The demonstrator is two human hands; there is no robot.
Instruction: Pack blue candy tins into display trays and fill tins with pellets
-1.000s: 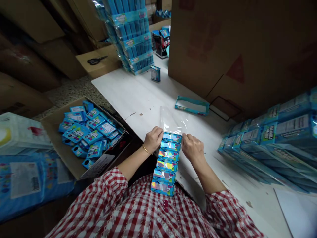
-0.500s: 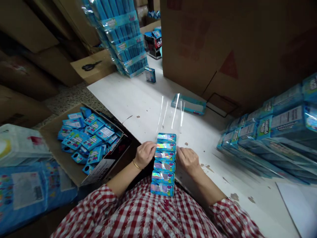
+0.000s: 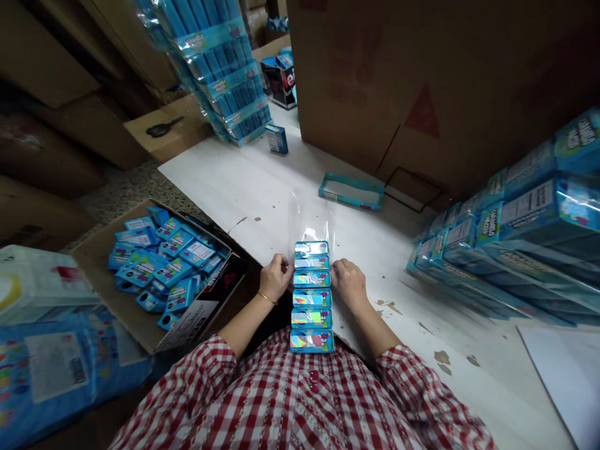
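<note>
A row of several small blue candy boxes runs from my shirt front onto the white table. Around its far end lies a clear plastic bag, which reaches past the boxes over the table. My left hand, with a thin bracelet on the wrist, is closed with fingertips pinched at the bag's left edge. On the other side my right hand is closed with its fingers at the right edge, beside the boxes. How far the bag covers the near boxes is hard to see.
At left, a carton holds loose blue boxes. Wrapped packs are stacked at the back and right. A shallow blue tray and a single box rest on the table. Scissors lie on cardboard.
Both hands have shifted slightly away from my body along the row. The plastic beyond the boxes looks shorter and less stretched. My view has moved a little.
</note>
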